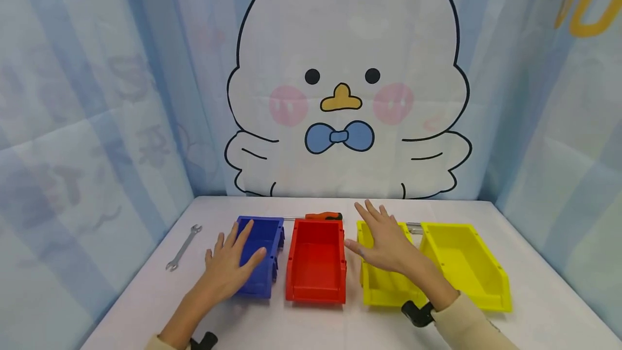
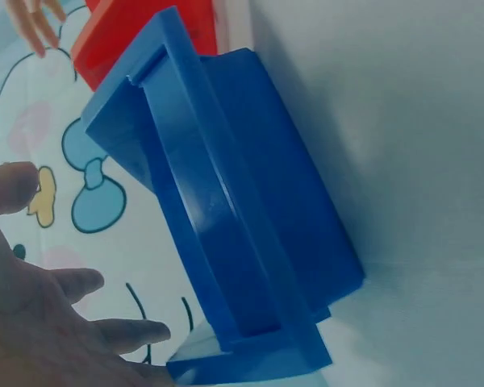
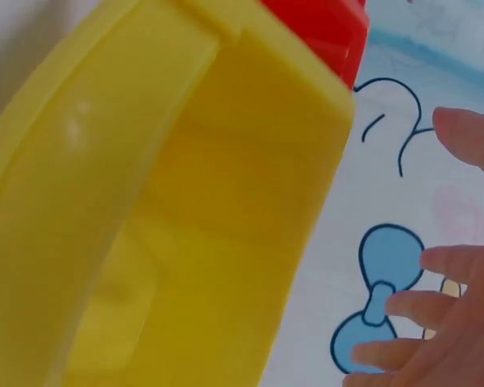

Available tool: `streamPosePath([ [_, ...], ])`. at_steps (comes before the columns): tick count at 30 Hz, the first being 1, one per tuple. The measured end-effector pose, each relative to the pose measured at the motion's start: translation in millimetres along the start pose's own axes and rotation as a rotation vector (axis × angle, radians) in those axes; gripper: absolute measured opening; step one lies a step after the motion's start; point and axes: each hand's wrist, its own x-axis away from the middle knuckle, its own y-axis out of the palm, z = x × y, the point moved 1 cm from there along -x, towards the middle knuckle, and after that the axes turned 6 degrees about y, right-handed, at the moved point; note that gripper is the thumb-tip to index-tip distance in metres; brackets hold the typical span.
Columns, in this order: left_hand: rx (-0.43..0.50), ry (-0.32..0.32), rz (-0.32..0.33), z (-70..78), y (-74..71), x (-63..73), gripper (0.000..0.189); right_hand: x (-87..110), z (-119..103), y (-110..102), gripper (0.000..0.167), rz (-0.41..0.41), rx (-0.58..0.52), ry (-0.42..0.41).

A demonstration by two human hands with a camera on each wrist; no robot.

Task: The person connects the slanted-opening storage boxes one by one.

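Backdrop: pale blue and white cloth (image 1: 87,123) on three sides, a big chick drawing (image 1: 347,31) filling the upper middle of the frame.
Tabletop: white table (image 1: 369,334) across the lower half.
Left hand: left hand (image 1: 228,269), left of centre, fingers spread and gripping nothing, over the near-left part of the blue bin (image 1: 268,234); whether it touches the bin cannot be told.
Right hand: right hand (image 1: 386,242), right of centre, fingers spread, thumb out, holding nothing; it hovers above the inner yellow bin (image 1: 386,282), apart from its rim in the right wrist view.
Bins: all in the lower middle, left to right blue, red bin (image 1: 318,258), inner yellow, outer yellow bin (image 1: 461,258).
Wrench: silver wrench (image 1: 183,247), lying slantwise at lower left, outside the blue bin.
Screwdriver: orange-and-black screwdriver (image 1: 323,216), behind the red bin, shaft pointing left toward the blue one.
Metal piece: silver piece (image 1: 414,228), partly hidden, between the yellow bins' far ends.
Sleeve: beige sleeve (image 1: 466,320), lower right.
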Motion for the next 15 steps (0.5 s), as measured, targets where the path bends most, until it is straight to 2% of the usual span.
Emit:
streamPosePath([
  [6,0.021,0.004,-0.005,-8.9,1.6,2.6,0.093,-3.7,-17.5,6.4,0.085,-0.039,-0.17,0.014],
  [10,0.071,-0.012,-0.008,-16.5,0.0,4.6,0.098,-5.8,-28.6,12.8,0.081,-0.045,-0.283,0.108],
  [15,0.171,-0.004,-0.01,-28.2,0.2,7.5,0.1,-9.0,-37.1,22.0,0.08,-0.077,-0.361,0.21],
])
